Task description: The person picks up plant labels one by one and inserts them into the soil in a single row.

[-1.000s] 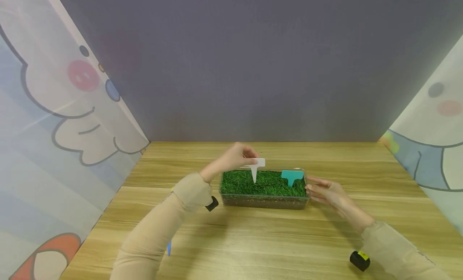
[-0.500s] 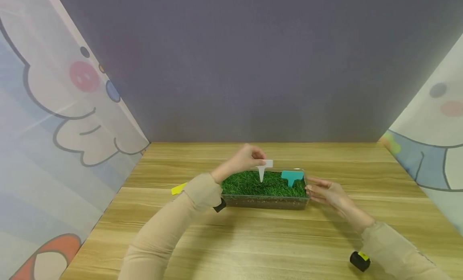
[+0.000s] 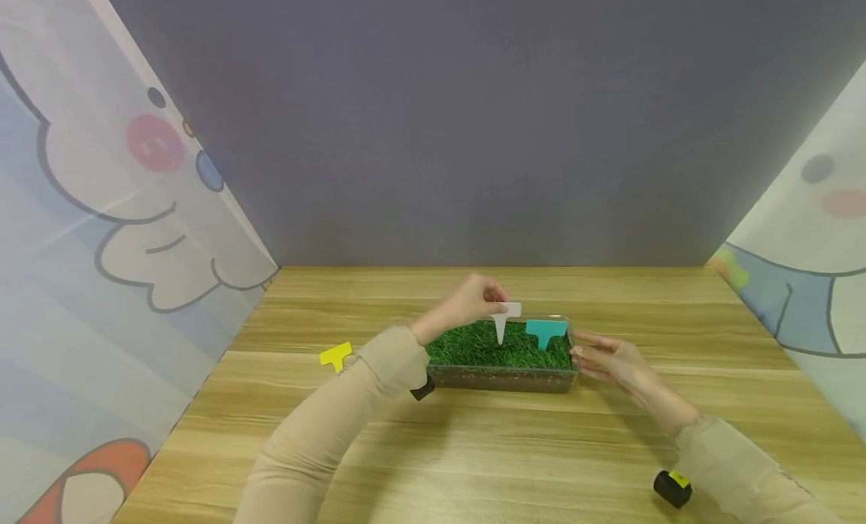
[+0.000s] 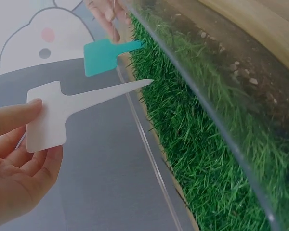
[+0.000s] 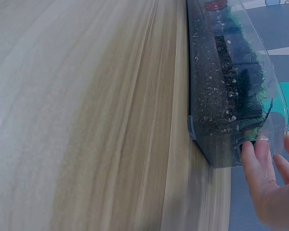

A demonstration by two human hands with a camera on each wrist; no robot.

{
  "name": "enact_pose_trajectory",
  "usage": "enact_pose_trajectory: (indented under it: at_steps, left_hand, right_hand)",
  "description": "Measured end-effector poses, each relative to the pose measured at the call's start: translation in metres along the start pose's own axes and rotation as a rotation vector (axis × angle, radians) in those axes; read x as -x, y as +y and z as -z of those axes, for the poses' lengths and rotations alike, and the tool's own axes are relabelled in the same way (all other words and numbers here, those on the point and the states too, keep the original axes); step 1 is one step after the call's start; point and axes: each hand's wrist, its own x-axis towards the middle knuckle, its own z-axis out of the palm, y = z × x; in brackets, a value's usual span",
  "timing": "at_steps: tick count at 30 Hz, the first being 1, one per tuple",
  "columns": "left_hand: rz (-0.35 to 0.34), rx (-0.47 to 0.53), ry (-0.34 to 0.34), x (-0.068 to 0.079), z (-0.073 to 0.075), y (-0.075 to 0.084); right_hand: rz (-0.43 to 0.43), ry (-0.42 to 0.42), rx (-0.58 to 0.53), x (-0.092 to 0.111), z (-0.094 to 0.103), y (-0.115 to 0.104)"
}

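Observation:
My left hand pinches the head of a white T-shaped plant label between thumb and fingers. The label's pointed stem aims down, its tip right at the green grass in a clear planter box. To its right stands a teal plant label of the same shape, its stem sunk in the grass. My right hand rests at the planter's right end. Its extended fingers touch the end wall near a small handle. The planter's left end is hidden behind the left sleeve.
A yellow plant label lies on the wooden table left of the planter, partly covered by the left sleeve. A dark grey panel rises behind the table. Cartoon-printed sheets stand at both sides.
My left hand has moved right along the planter with the white label, closer to the teal one. The yellow label has come into view past the sleeve. The right hand stays put.

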Motion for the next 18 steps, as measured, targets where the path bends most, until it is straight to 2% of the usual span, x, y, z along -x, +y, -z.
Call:
enact_pose_trajectory:
  at_steps: [10, 18]
  left_hand:
    - [-0.001, -0.056, 0.006, -0.002, -0.009, -0.004]
    - [0.000, -0.046, 0.007, -0.001, -0.014, -0.008]
  right_hand:
    - [-0.008, 0.001, 0.004, 0.000, -0.002, 0.000]
    - [-0.009, 0.003, 0.010, 0.000, -0.002, -0.001]
